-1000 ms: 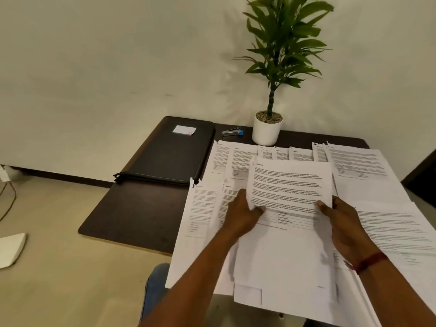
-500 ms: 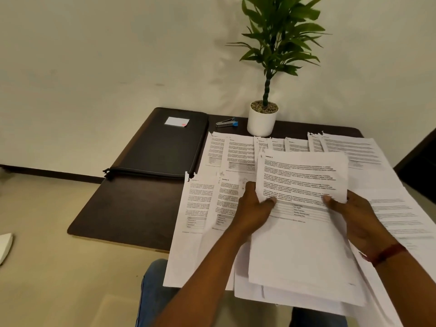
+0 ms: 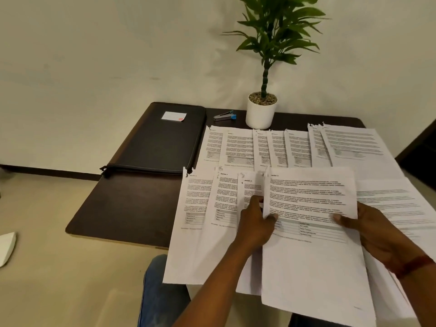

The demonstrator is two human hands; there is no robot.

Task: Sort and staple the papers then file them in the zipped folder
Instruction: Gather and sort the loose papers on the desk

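Nearest, at 6 o'clock, a knee in blue jeans point(image 3: 160, 291) shows under the edge of the dark brown wooden desk point(image 3: 127, 208). Above it, both hands hold one white printed sheet of paper point(image 3: 311, 267). The left hand point(image 3: 253, 223) grasps the left edge, thumb on the printed face and the other fingers curled behind. The right hand point(image 3: 377, 232) pinches the right edge in the same way, and its wrist carries a red thread bracelet point(image 3: 410, 267). The upper part of this sheet is raised from the desk and bent a little, and its lower edge hangs over the desk edge toward the person.

At 9 o'clock from the left hand, a near row of white printed sheets point(image 3: 195, 208) lies fanned, each one overlapping the next. At 3 o'clock, further white printed sheets point(image 3: 389, 199) lie flat under the right hand. At 12 o'clock, a far row of white printed sheets point(image 3: 238, 147) with torn top corners is spread across the desk.

At 10 o'clock, well apart from the hands, the black zipped leather folder point(image 3: 160, 142) lies flat and closed, with a small white card point(image 3: 174, 115) on its cover. Just beside the folder's far right corner lies a small silver stapler with a blue end point(image 3: 224, 116). Near it, at 12 o'clock against the pale wall, stands a green plant in a round white pot point(image 3: 260, 114).
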